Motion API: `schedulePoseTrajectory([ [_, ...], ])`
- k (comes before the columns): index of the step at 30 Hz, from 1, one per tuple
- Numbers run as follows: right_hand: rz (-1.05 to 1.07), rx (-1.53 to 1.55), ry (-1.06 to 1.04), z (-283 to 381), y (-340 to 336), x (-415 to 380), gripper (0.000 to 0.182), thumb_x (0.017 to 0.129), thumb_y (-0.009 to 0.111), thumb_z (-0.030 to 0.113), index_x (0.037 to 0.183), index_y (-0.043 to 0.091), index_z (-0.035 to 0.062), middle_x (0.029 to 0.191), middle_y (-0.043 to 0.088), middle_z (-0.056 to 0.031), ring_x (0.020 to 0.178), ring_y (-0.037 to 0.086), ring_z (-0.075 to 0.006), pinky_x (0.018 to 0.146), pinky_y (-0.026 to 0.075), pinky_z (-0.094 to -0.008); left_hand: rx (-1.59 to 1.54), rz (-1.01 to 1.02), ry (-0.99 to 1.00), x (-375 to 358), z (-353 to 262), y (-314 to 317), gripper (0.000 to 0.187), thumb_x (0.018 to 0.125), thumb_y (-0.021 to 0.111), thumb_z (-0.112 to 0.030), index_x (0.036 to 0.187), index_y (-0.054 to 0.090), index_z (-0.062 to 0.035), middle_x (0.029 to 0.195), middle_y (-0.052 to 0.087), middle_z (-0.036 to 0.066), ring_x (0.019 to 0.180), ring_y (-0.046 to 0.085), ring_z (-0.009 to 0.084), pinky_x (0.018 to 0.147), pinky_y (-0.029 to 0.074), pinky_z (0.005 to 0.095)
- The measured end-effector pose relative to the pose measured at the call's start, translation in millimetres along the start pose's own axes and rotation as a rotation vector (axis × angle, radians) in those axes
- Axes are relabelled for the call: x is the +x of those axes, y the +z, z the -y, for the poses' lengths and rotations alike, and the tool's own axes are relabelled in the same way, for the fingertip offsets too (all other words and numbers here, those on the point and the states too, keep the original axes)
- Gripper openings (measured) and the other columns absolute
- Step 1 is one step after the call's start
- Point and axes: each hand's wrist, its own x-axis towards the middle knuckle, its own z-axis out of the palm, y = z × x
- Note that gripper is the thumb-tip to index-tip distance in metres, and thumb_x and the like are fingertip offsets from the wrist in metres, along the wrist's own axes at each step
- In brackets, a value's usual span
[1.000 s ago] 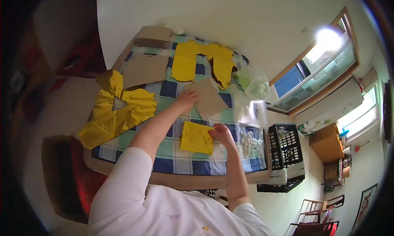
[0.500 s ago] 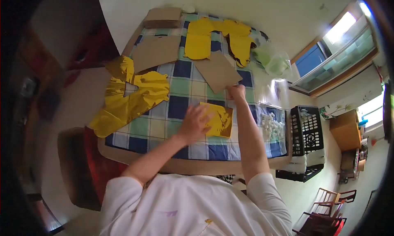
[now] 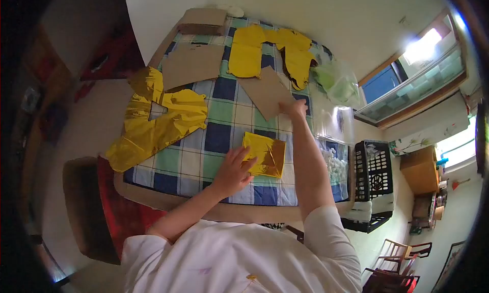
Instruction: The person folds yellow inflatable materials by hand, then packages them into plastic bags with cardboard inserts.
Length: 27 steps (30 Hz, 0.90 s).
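Observation:
My left hand (image 3: 236, 169) has its fingers spread, with the fingertips at the left edge of a flat, folded yellow foil packet (image 3: 265, 155). The packet lies on a checked cloth near the front. Further up, my right hand (image 3: 294, 109) lies at the lower right corner of a brown cardboard sheet (image 3: 267, 91). Its thumb is on the sheet and its other fingers reach out past the edge, apart from the thumb. Part of that corner is hidden under the hand.
Spread yellow foil shapes lie at the left (image 3: 158, 125) and at the back (image 3: 247, 51). Another cardboard sheet (image 3: 191, 66) and a cardboard stack (image 3: 202, 22) are at the back left. Clear plastic (image 3: 338, 122), small white pieces (image 3: 334, 165) and a black crate (image 3: 374, 173) are on the right.
My right hand has moved onto the cardboard's corner and its fingers have spread. My left hand has drawn back to the packet's left edge. The view has shifted slightly.

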Motion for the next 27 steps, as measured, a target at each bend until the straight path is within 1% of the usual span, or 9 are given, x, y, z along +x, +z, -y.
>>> schedulePoseTrajectory([
  [2, 0.331, 0.019, -0.039, -15.7, 9.8, 34.0, 0.066, 0.061, 0.077, 0.041, 0.105, 0.062, -0.0054, 0.089, 0.067, -0.0216, 0.089, 0.067, -0.0325, 0.079, 0.053, -0.0413, -0.01, -0.016, -0.003, -2.1, 2.5, 3.9, 0.065, 0.069, 0.073, -0.02, 0.128, 0.047, -0.0121, 0.136, 0.037, 0.018, 0.128, 0.034, 0.0361, 0.105, 0.029, 0.0544],
  [5, 0.202, 0.144, -0.047, -21.9, 14.0, 30.2, 0.043, 0.064, 0.076, 0.031, 0.091, 0.065, -0.0016, 0.078, 0.065, -0.0159, 0.077, 0.066, -0.0297, 0.068, 0.053, -0.0361, -0.019, -0.048, 0.002, 0.3, 2.1, 0.5, 0.063, 0.07, 0.073, -0.019, 0.127, 0.048, -0.0119, 0.135, 0.038, 0.018, 0.128, 0.035, 0.0362, 0.104, 0.029, 0.0542],
  [8, 0.297, 0.506, -0.048, -86.1, 52.8, 69.3, 0.034, 0.073, 0.071, 0.026, 0.094, 0.062, 0.0016, 0.081, 0.067, -0.0141, 0.068, 0.064, -0.0229, 0.065, 0.051, -0.0346, -0.045, -0.098, 0.029, -2.7, 7.8, 6.9, 0.06, 0.07, 0.072, -0.017, 0.125, 0.049, -0.0112, 0.134, 0.039, 0.018, 0.129, 0.035, 0.0356, 0.103, 0.03, 0.0536],
  [10, 0.022, 0.629, -0.122, -91.5, 1.1, 25.4, 0.019, 0.076, 0.067, 0.018, 0.085, 0.06, 0.0024, 0.075, 0.064, -0.007, 0.058, 0.057, -0.0148, 0.057, 0.047, -0.0302, -0.058, -0.126, 0.037, -7.3, 9.2, 10.7, 0.058, 0.07, 0.072, -0.017, 0.124, 0.05, -0.0109, 0.134, 0.04, 0.017, 0.129, 0.035, 0.0354, 0.103, 0.031, 0.0528],
  [13, 0.075, 0.665, -0.306, -137.3, -12.5, 17.1, 0.009, 0.08, 0.064, 0.01, 0.084, 0.058, 0.0038, 0.071, 0.06, -0.0018, 0.06, 0.052, -0.0092, 0.054, 0.043, -0.0254, -0.052, -0.149, 0.032, -4.7, 7.4, 7.3, 0.057, 0.069, 0.073, -0.016, 0.122, 0.052, -0.0107, 0.133, 0.041, 0.017, 0.128, 0.036, 0.0355, 0.103, 0.032, 0.0514],
  [16, 0.401, 0.75, -0.463, -157.1, -35.3, -14.6, 0.006, 0.084, 0.062, 0.006, 0.09, 0.06, 0.0057, 0.076, 0.061, -0.0018, 0.064, 0.052, -0.0064, 0.055, 0.041, -0.0227, -0.06, -0.159, 0.004, -2.2, 4.8, 2.4, 0.054, 0.071, 0.072, -0.016, 0.122, 0.052, -0.0104, 0.133, 0.041, 0.017, 0.127, 0.037, 0.0354, 0.103, 0.033, 0.0506],
  [20, 0.723, 0.704, -0.438, -146.8, -51.8, -58.5, 0.018, 0.084, 0.063, 0.006, 0.102, 0.061, 0.0046, 0.082, 0.062, -0.0015, 0.072, 0.057, -0.0096, 0.063, 0.047, -0.0233, -0.169, -0.186, 0.004, -1.2, 4.4, -2.7, 0.05, 0.074, 0.07, -0.016, 0.121, 0.053, -0.0105, 0.133, 0.042, 0.016, 0.126, 0.039, 0.0352, 0.103, 0.033, 0.0494],
  [24, 0.153, 0.425, -0.636, -101.1, -89.2, -135.8, 0.03, 0.078, 0.067, 0.009, 0.107, 0.059, 0.0043, 0.103, 0.058, -0.0135, 0.089, 0.06, -0.0256, 0.077, 0.049, -0.0356, -0.152, -0.272, -0.08, 2.8, 17.9, -2.5, 0.044, 0.078, 0.067, -0.014, 0.12, 0.054, -0.0096, 0.131, 0.045, 0.017, 0.124, 0.04, 0.0367, 0.103, 0.034, 0.0468],
  [27, -0.055, 0.27, -0.816, -116.5, -102.9, -192.6, 0.035, 0.078, 0.069, 0.011, 0.11, 0.058, 0.0074, 0.104, 0.058, -0.014, 0.093, 0.059, -0.0247, 0.078, 0.047, -0.0368, -0.071, -0.314, -0.158, 27.1, 32.1, -23.3, 0.039, 0.081, 0.062, -0.01, 0.119, 0.054, -0.0074, 0.127, 0.046, 0.018, 0.12, 0.043, 0.0361, 0.101, 0.037, 0.0455],
])
